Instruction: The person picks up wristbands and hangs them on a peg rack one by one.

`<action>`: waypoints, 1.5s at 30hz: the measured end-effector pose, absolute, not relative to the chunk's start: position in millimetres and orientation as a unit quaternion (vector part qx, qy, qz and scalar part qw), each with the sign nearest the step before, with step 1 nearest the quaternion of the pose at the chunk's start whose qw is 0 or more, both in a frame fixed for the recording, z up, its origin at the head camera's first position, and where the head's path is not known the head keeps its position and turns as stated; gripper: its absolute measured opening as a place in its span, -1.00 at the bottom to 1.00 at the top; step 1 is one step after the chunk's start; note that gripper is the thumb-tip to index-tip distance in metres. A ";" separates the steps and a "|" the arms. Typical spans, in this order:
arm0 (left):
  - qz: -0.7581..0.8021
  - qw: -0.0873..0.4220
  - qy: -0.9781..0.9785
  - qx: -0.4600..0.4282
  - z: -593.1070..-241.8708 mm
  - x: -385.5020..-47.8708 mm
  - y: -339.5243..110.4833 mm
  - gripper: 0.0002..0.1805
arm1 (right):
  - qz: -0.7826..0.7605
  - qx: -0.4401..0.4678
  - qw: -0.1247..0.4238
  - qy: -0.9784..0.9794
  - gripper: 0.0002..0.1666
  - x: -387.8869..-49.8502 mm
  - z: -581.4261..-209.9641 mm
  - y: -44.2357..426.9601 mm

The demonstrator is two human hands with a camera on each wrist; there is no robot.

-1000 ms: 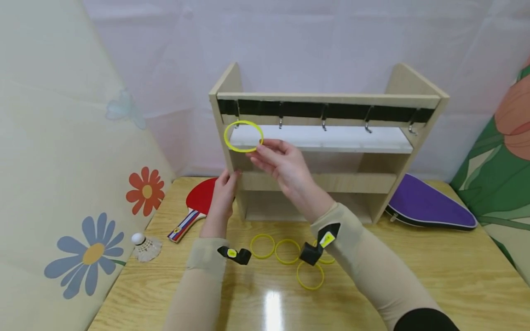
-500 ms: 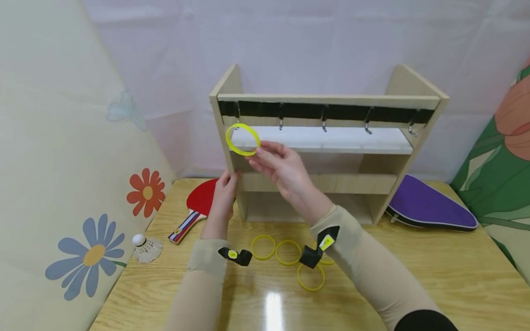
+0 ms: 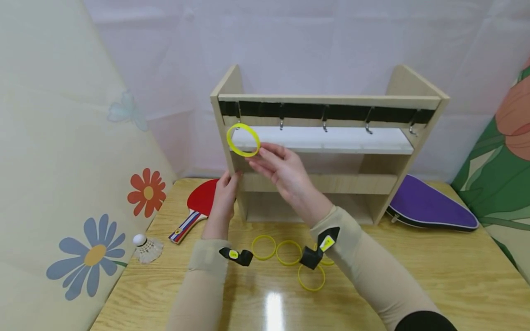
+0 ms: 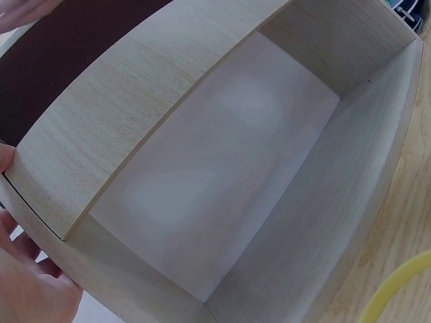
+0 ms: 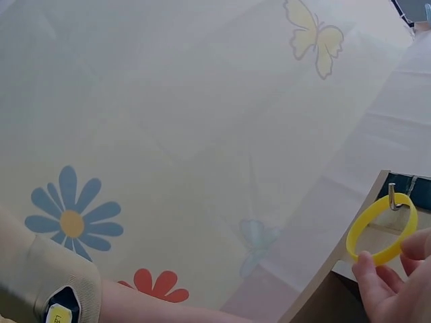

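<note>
My right hand (image 3: 285, 172) pinches a yellow ring (image 3: 230, 146) by its lower right edge, between thumb and fingers. The ring stands up in front of the leftmost metal hook on a small wooden shelf unit (image 3: 319, 184). In the right wrist view the hook (image 5: 392, 195) overlaps the ring's top edge; whether the ring hangs on it I cannot tell. My left hand (image 3: 223, 195) grips the unit's left side panel, its thumb on the front edge, as the left wrist view also shows.
Several more yellow rings (image 3: 263, 236) lie on the wooden table (image 3: 372, 276). A red table tennis bat (image 3: 200, 197) and a shuttlecock (image 3: 146, 250) are at the left. To the right of the unit lies a purple bat case (image 3: 430, 204). More hooks (image 3: 325, 125) line the black strip.
The ring has tilted and come down slightly in my right hand, staying near the leftmost hook. My left hand keeps its hold on the side panel.
</note>
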State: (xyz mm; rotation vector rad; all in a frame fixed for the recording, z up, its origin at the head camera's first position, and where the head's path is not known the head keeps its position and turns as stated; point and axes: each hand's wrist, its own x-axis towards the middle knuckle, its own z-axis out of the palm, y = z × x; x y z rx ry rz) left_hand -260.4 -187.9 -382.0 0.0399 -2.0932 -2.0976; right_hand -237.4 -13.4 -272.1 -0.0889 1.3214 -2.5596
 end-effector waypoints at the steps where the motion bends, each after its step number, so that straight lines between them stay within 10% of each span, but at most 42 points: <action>1: -0.706 0.087 -0.703 0.014 -382.0 -260.5 -187.9 -0.47 | -0.880 -0.031 0.129 0.455 -0.65 -237.2 -272.2 -13.4; 45: -0.715 0.065 -0.695 0.021 -383.5 -262.7 -189.8 -0.51 | -0.792 -0.035 0.161 0.587 -0.54 -226.2 -343.1 27.7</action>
